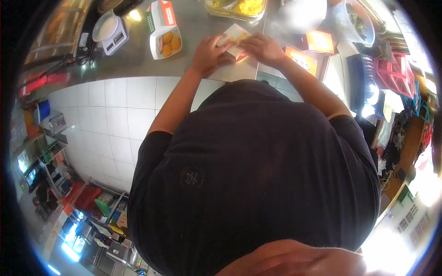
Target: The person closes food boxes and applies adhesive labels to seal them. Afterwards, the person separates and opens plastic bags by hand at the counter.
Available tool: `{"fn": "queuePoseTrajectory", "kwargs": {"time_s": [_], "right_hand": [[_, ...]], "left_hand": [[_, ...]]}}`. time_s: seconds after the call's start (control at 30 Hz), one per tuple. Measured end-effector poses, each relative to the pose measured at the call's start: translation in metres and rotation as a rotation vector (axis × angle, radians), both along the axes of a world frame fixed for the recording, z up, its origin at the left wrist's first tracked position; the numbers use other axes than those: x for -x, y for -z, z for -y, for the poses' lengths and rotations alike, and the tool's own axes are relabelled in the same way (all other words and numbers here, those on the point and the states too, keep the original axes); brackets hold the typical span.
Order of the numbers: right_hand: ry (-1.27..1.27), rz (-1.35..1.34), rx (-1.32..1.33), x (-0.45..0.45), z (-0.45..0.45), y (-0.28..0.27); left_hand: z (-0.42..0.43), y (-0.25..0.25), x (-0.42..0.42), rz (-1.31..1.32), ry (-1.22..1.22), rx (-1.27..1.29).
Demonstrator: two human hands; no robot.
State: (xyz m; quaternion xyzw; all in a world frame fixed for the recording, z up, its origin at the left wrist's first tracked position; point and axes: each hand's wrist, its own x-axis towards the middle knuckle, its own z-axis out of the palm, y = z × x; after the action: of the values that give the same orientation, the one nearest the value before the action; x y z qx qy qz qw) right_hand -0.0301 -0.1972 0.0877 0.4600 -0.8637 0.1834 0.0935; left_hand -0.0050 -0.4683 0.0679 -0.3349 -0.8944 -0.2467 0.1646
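A brushed stainless-steel counter [133, 60] runs along a floor of white square tiles [117, 122]. Nearest is the person's black short-sleeved shirt [258, 175]. Over the counter's near edge, both hands meet at a small, pale paper packet with a reddish lower edge [233, 33]. The left hand [209, 56] has its fingers partly bent and closed on the left side; the right hand [264, 48] pinches the right side. The packet appears only partly folded, with yellowish patches on its face; its contents cannot be told.

Just beyond the right wrist, two orange-and-white cardboard boxes [321, 42] crowd that side, one close beside the forearm. To the left, a white paper box with a red-and-green patterned lid [159, 54] looks filled with round golden-brown pieces [171, 42], its lid still to be closed. Farther left is a white digital scale [115, 42]. At the far side sit a clear tray of yellow food [239, 17] and a translucent plastic basin [367, 37].
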Motion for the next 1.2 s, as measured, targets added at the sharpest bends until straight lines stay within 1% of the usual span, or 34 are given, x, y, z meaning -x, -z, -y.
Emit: {"fn": "queuePoseTrajectory", "kwargs": {"time_s": [0.13,0.33,0.43,0.53,0.63,0.73,0.83,0.93,1.03,1.13,1.2], "right_hand": [[-0.028,-0.048,0.015,0.003,-0.002,0.0],[-0.036,-0.044,0.003,0.01,-0.005,0.0],[-0.082,-0.058,-0.049,0.008,-0.009,-0.002],[-0.043,0.016,-0.087,0.004,-0.009,0.004],[-0.04,0.031,-0.12,0.002,-0.005,0.009],[-0.075,0.103,-0.164,0.004,-0.003,0.006],[-0.091,-0.045,-0.219,0.019,-0.013,0.011],[-0.102,0.057,-0.169,0.018,-0.015,0.019],[-0.057,0.08,-0.164,0.008,-0.012,0.031],[0.047,0.036,-0.276,-0.012,-0.009,0.024],[0.074,0.046,-0.269,-0.017,-0.007,0.028]], "left_hand": [[0.005,-0.003,0.001,-0.023,0.012,0.044],[0.001,-0.005,-0.002,0.007,-0.043,0.085],[-0.001,0.001,0.0,-0.022,-0.032,0.076],[-0.004,0.004,-0.004,0.047,-0.048,-0.022],[-0.026,0.008,-0.011,0.095,-0.214,0.029],[-0.027,0.013,-0.01,0.109,-0.208,0.07],[-0.022,0.013,-0.011,0.11,-0.209,0.24],[-0.022,0.015,-0.009,0.144,-0.173,0.211],[-0.019,0.011,-0.014,0.057,-0.188,0.342],[-0.02,0.008,-0.013,-0.007,-0.189,0.395],[-0.024,0.011,-0.014,-0.017,-0.213,0.419]]}}
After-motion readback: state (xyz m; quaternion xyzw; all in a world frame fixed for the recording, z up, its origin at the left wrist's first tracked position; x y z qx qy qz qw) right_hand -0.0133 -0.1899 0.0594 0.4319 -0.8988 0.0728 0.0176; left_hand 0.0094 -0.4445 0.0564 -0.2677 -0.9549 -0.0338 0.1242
